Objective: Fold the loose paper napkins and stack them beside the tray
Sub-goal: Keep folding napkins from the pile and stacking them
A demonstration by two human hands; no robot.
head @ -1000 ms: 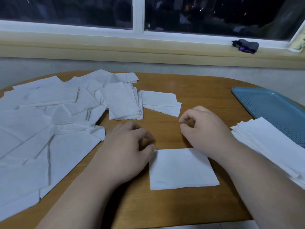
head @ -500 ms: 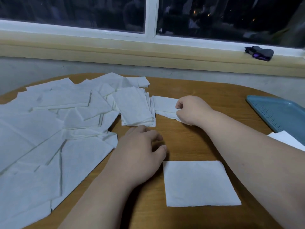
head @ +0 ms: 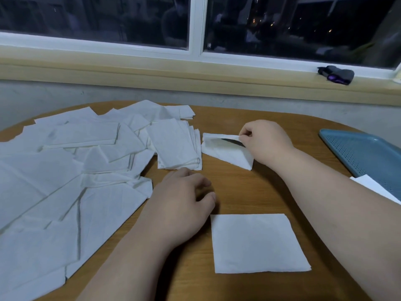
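My right hand (head: 265,141) pinches the top layer of a folded white napkin (head: 223,152) at mid-table and lifts that edge off the wood. My left hand (head: 184,198) rests on the table with loosely curled fingers and holds nothing. A folded square napkin (head: 258,243) lies flat near the front edge, just right of my left hand. Several loose napkins (head: 65,170) spread in a pile over the left half of the table. A blue perforated tray (head: 364,155) sits at the right, with a corner of the folded stack (head: 373,186) showing beside it behind my right forearm.
The round wooden table (head: 249,192) stands against a grey wall under a window sill. A small dark object (head: 336,73) lies on the sill at the right. A short pile of half-folded napkins (head: 175,148) sits left of the pinched one.
My right hand reached forward from the near napkin to the one at mid-table, took its edge and raised it. The view shifted right to left, hiding most of the stack.
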